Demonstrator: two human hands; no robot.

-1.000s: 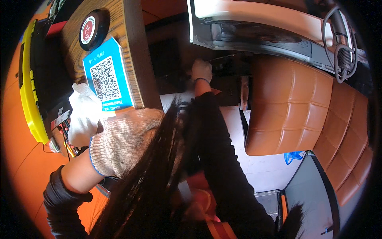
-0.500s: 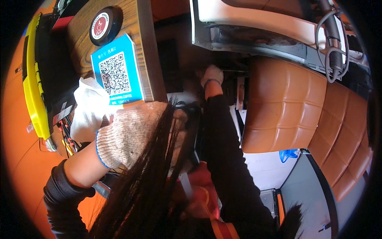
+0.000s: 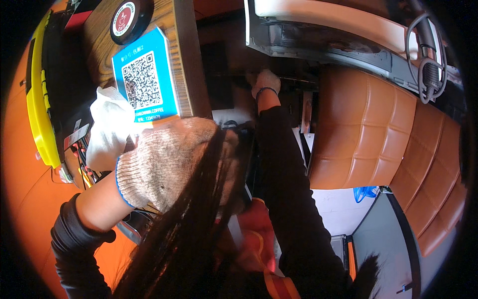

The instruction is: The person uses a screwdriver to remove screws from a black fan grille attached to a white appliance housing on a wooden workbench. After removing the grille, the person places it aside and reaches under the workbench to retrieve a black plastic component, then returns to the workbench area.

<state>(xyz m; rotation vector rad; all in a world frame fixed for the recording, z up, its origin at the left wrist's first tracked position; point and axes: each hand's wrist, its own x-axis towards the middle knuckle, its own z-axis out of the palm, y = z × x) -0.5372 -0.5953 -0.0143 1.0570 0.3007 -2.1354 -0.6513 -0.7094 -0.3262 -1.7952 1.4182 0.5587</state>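
Observation:
My left hand [image 3: 172, 162], in a knitted off-white glove with a blue cuff, is at the near edge of a wooden table [image 3: 191, 65]. Strands of dark hair hang across its fingers, so their grip is hidden. A crumpled white tissue [image 3: 107, 124] lies beside its wrist, next to a blue card with a square code [image 3: 147, 79]. Farther out, my right hand [image 3: 267, 83], in a matching glove, reaches into the dark space under a white-edged panel [image 3: 318, 42]. Shadow swallows its fingertips, and what they touch cannot be made out.
A round black disc [image 3: 130, 21] sits on the table. At left is a yellow-edged open case [image 3: 41, 109] near several tools and cables. Brown padded seats [image 3: 363, 129] fill the right side. A coiled grey cable [image 3: 430, 79] hangs at the upper right.
The view has shifted slightly, with the table and card now a little higher. My right hand has moved slightly up and right; my left hand stays at the table edge.

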